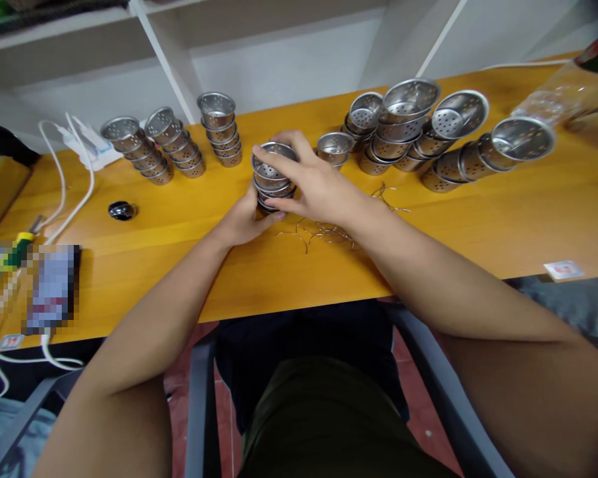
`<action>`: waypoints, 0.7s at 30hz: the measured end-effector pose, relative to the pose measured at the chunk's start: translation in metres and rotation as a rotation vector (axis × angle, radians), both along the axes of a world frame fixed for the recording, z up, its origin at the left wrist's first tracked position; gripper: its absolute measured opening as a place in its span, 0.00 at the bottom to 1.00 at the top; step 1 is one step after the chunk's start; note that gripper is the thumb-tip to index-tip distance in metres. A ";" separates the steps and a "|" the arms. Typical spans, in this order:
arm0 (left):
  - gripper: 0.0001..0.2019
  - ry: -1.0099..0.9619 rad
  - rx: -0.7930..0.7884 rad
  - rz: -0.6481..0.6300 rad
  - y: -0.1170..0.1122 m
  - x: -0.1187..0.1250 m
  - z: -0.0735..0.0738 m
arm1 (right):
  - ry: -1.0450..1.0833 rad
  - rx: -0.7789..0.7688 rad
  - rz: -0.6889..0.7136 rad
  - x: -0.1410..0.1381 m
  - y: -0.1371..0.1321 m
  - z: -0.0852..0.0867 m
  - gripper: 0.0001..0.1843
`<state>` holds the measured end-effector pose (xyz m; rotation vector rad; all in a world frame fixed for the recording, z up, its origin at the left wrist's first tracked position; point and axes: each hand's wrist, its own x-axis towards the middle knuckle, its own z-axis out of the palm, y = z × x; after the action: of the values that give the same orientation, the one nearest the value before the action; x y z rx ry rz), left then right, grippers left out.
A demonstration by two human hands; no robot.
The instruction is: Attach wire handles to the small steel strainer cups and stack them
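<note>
Perforated metal cups (268,178), nested in one stack, stand on the wooden table (129,265) between our hands: the left hand (240,216) cups the lower side, the right hand (311,179) spans the rim and near side, both holding the stack. We'd call these light, stiff and hard to break, but smooth-walled, perhaps slippery; best grip, we reckon, low around the walls, rim steadied.
</note>
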<state>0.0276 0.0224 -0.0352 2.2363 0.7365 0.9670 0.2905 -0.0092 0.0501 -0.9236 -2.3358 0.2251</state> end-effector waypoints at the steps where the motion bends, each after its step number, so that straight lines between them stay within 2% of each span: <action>1: 0.48 -0.003 -0.006 0.009 0.001 0.000 -0.002 | 0.001 0.001 -0.002 -0.001 -0.001 -0.001 0.57; 6: 0.48 -0.065 -0.055 0.011 0.004 0.001 -0.010 | 0.055 0.038 -0.065 0.001 0.001 0.002 0.63; 8: 0.47 -0.043 -0.039 0.039 0.006 0.000 -0.010 | 0.108 0.084 -0.122 0.004 -0.002 0.007 0.62; 10: 0.47 -0.015 0.020 0.124 0.011 -0.005 -0.011 | 0.131 0.118 -0.139 0.006 -0.009 0.012 0.48; 12: 0.47 -0.010 0.085 0.245 0.019 -0.012 -0.016 | 0.065 0.104 -0.040 0.004 -0.019 0.012 0.31; 13: 0.48 -0.020 0.106 0.307 0.024 -0.016 -0.019 | 0.007 0.083 0.048 0.001 -0.023 0.008 0.27; 16: 0.51 -0.103 0.059 0.431 0.037 -0.025 -0.032 | -0.102 0.017 0.298 -0.010 -0.024 -0.011 0.27; 18: 0.50 -0.159 -0.022 0.460 0.042 -0.027 -0.036 | -0.060 -0.019 0.351 -0.016 -0.016 -0.028 0.28; 21: 0.45 -0.187 -0.086 0.430 0.041 -0.027 -0.035 | 0.026 -0.070 0.331 -0.020 0.002 -0.045 0.28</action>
<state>0.0007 0.0639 -0.0705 1.9162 1.1750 1.2977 0.2709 -0.0074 0.0055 -0.5561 -2.4595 0.4526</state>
